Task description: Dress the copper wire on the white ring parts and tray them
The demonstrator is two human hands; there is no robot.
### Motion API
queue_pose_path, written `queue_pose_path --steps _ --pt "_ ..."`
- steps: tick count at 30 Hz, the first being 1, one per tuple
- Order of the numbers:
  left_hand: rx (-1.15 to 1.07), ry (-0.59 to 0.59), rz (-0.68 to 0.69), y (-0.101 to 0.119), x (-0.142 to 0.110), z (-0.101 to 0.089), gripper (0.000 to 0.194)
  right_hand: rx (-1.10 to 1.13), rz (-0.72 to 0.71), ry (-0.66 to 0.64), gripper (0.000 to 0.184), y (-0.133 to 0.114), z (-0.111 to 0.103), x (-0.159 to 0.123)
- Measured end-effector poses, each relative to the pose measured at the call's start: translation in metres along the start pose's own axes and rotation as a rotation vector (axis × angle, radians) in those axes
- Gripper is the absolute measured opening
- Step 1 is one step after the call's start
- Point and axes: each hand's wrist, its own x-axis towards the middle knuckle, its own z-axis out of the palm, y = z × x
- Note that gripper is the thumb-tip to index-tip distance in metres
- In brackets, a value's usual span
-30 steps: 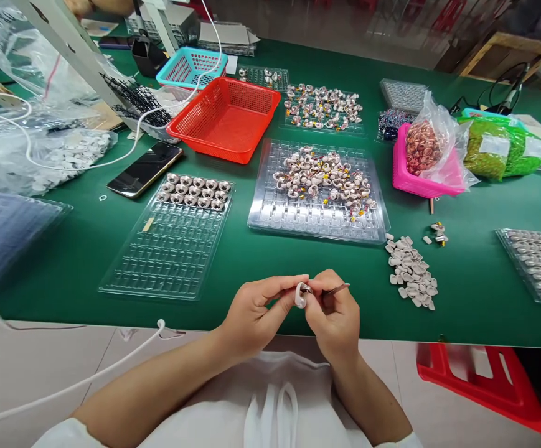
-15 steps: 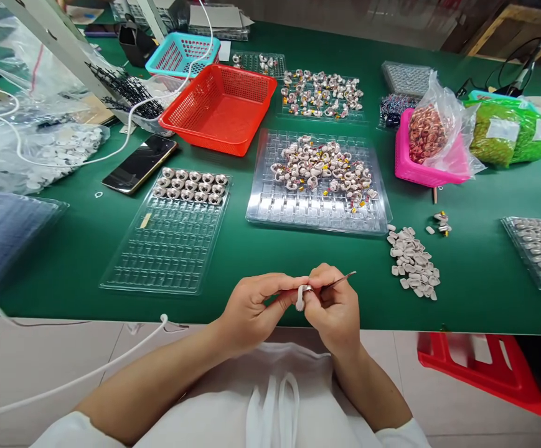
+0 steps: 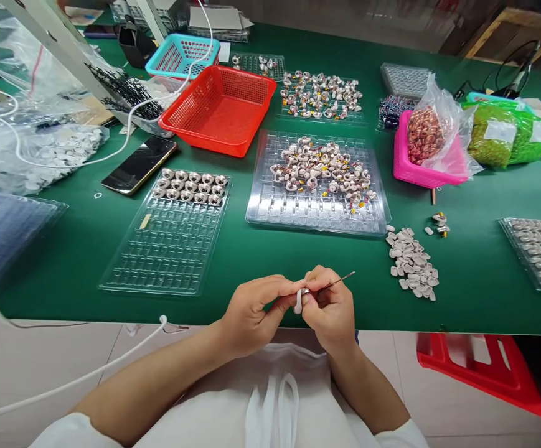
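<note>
the left hand (image 3: 254, 316) and right hand (image 3: 334, 311) meet just above the near edge of the green counter (image 3: 261, 255), fingertips pinched narrowly together on a small, pale curved piece (image 3: 298, 302) between them. the right hand also holds a thin tool (image 3: 346, 275), whose tip sticks out past the fingers, up and to the right. to the right of the hands lies a heap of pale caps (image 3: 413, 261); to the left, a clear tray (image 3: 153, 258) has its far rows filled with shiny rounded parts (image 3: 193, 185). straight ahead, a pile of wired pieces (image 3: 324, 165) rests on stacked trays (image 3: 305, 214). farther out are a phone (image 3: 139, 165), a red basket (image 3: 226, 115) and, on the right, a pink basket (image 3: 422, 174) holding a bag of coppery parts (image 3: 425, 137).
</note>
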Motion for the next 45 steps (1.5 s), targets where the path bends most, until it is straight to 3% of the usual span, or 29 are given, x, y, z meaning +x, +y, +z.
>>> queue_pose_path --steps 3,8,10,13,22,35,45 --pt "-0.055 0.012 -0.101 0.004 0.002 -0.001 0.028 -0.029 0.058 -0.047 0.017 -0.005 -0.005 0.003" --pt "-0.384 0.029 -0.528 0.009 0.01 -0.006 0.017 -0.12 0.212 -0.206 0.007 -0.025 -0.025 0.01" --pt "-0.526 0.039 -0.656 0.008 0.012 -0.007 0.018 -0.148 0.232 -0.184 0.016 -0.03 -0.032 0.009" --pt "-0.643 0.067 -0.734 0.002 0.012 -0.005 0.02 -0.181 0.201 -0.097 0.012 -0.032 -0.037 0.003" --pt "-0.583 0.103 -0.696 0.006 0.013 0.005 0.016 -0.12 0.323 -0.078 0.022 -0.027 -0.02 0.0" --pt "-0.488 0.153 -0.651 0.005 0.01 0.013 0.019 -0.031 0.32 0.039 0.023 -0.013 -0.013 -0.002" --pt "-0.25 0.126 -0.447 -0.003 0.0 0.013 0.017 -0.094 0.347 -0.152 0.025 -0.024 -0.029 0.003"
